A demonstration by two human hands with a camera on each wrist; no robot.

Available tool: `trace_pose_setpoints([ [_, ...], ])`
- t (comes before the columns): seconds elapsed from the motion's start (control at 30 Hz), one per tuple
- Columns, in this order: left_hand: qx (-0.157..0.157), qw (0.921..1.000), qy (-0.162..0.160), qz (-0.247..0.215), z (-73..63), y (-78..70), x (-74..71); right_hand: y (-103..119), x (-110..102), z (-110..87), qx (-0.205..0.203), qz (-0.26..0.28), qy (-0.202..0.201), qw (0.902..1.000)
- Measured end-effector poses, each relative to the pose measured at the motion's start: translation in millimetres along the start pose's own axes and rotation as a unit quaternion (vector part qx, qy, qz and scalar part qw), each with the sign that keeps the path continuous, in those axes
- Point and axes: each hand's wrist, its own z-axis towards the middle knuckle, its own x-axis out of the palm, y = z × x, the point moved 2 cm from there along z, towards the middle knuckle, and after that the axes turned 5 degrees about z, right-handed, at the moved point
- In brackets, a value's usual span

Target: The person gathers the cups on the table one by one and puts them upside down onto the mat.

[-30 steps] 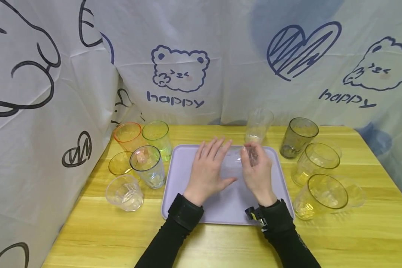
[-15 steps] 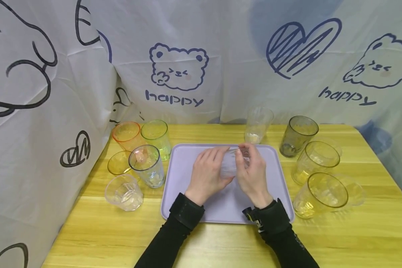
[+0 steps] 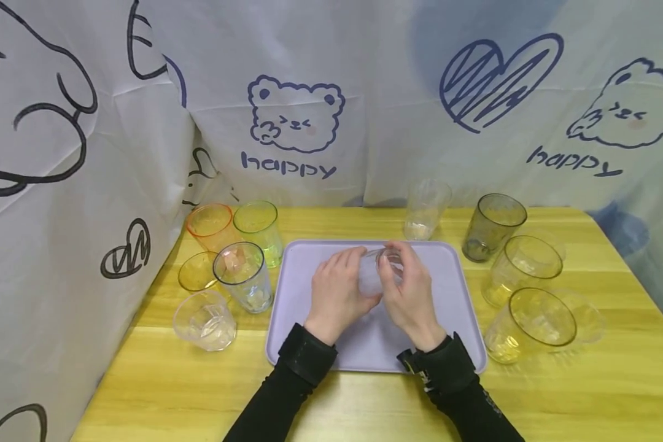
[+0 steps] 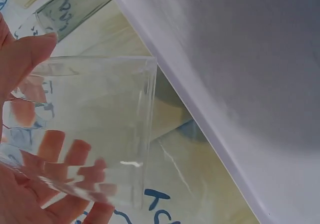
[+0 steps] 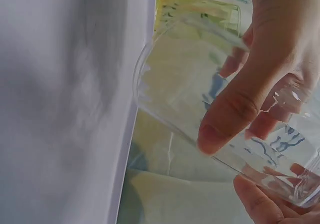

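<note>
Since a second earlier, the right hand has come leftward toward the left hand, closing most of the gap at the center of the frame; the left hand's fingers, straighter then, now bend around a clear glass. Both hands grip the glass between them, tilted, over the upper middle of a lavender tray; whether it touches the tray cannot be told from above.

Its see-through walls suggest a light, stiff piece, smooth enough to slip and likely to chip or crack if dropped, though glass or plastic is hard to say. The sides, cupped by thumb and fingers from opposite faces, look the surest hold.

Only the head view takes in the full spread on the table, from a green-rimmed glass at left of the frame to a dark gray glass at upper right, but there the hands mask much of the clear glass. The left wrist view bares its wall, fingertips showing through; the right wrist view reveals a rounded edge, left of center, and a thumb along the wall, whose hand is uncertain.
</note>
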Motion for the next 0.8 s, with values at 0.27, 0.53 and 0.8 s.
trace_pose_setpoints([
  [0.27, -0.079, 0.9944, 0.023, -0.067, 6.9, 17.7, -1.2, 5, 5, 6.8, 0.032, 0.092, 0.011, 0.9952],
  [0.53, -0.199, 0.9668, 0.021, -0.159, 14.9, 51.0, 4.9, 3, 12, 15.1, 0.171, 0.234, 0.002, 0.957],
  [0.8, -0.246, 0.947, -0.022, -0.206, 19.6, 71.8, 3.7, -7, 18, 13.0, 0.384, 0.382, 0.041, 0.84],
])
